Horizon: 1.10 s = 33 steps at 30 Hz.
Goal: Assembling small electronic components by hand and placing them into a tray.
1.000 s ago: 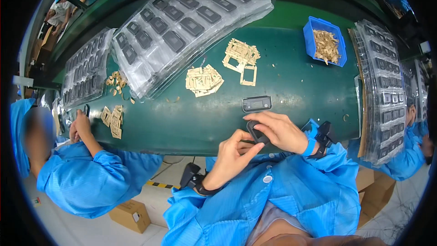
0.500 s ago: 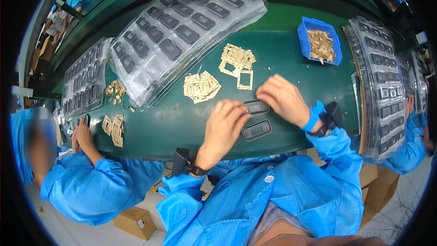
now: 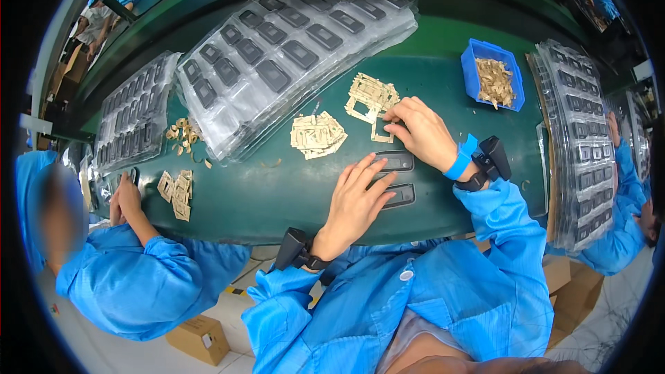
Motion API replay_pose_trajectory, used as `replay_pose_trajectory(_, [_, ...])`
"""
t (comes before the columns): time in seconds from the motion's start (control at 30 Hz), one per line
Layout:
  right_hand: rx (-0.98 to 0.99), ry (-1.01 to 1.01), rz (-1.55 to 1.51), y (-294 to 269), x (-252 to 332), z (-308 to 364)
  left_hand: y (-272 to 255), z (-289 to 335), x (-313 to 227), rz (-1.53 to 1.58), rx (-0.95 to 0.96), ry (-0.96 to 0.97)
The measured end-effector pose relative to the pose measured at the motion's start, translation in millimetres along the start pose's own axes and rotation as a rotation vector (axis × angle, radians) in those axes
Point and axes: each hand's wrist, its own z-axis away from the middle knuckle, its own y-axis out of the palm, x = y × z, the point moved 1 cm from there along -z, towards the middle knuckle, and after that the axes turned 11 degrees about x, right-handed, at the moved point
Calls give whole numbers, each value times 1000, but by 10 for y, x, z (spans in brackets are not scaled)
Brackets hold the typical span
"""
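Two black plastic housings lie one behind the other in front of me. Fingertips of my left hand rest on the left end of the far housing, its fingers stretched out. Its thumb reaches the near housing, partly covering it. My right hand is at the right side of a tan rectangular frame, thumb and fingertips apart; I cannot tell whether they touch it. That frame lies at the near edge of a loose pile of tan frames. Left of it is another tan pile.
Stacked clear trays of black housings stand at the back left, with more trays at the right. A blue bin holds tan scraps. At the left, a co-worker's hands are near tan pieces and curled scraps.
My right hand has moved away from the far housing to the tan frame beyond it. The fingers of my left hand have straightened over the housings. The view has shifted slightly.
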Motion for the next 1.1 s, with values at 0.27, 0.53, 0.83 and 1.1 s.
replay_pose_trajectory(0.27, [-127, 12, 76, 113, -18, -194, -202, -123, 152, -17, -59, -11])
replay_pose_trajectory(0.53, [-146, 46, 101, 213, -70, -334, -139, -336, 321, -237, 29, -2])
replay_pose_trajectory(0.83, [55, 292, -227, 89, -241, -486, -110, -413, 410, -225, 28, -38])
replay_pose_trajectory(1.1, [-80, 17, -84, 47, -390, -484, -141, -457, 448, -263, 11, -70])
